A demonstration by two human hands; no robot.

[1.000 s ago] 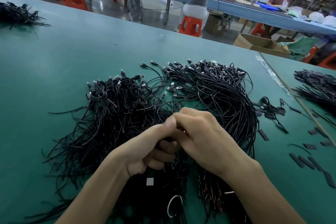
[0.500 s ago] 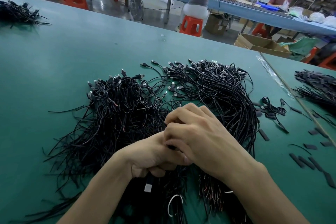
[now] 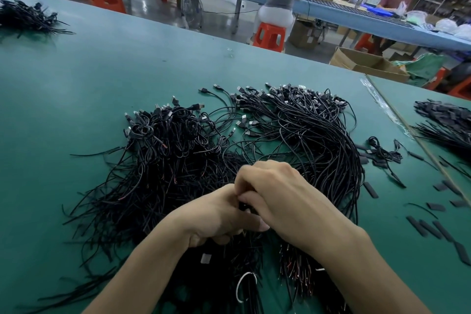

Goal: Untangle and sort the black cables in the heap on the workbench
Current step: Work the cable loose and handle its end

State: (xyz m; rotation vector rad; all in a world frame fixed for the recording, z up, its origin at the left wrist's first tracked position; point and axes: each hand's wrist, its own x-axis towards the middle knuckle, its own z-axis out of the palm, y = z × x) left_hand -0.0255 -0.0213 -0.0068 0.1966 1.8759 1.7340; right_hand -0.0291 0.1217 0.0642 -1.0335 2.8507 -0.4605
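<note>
Since a second ago, your left hand (image 3: pixel 216 216) has curled in. Its thumb, which was stretched up to meet your right fingers, now tucks under your right hand (image 3: pixel 285 201), which has slid over it. Both grips are curled tight, pinching a black strand (image 3: pixel 245 206) between them (little of it shows). The heap of black cables (image 3: pixel 178 160) lies on the green counter (image 3: pixel 127 71), under and beyond your hands. Its cables run lengthwise away from you, plug ends far and bare ends near, with the right-hand bundle bowing rightward.
</note>
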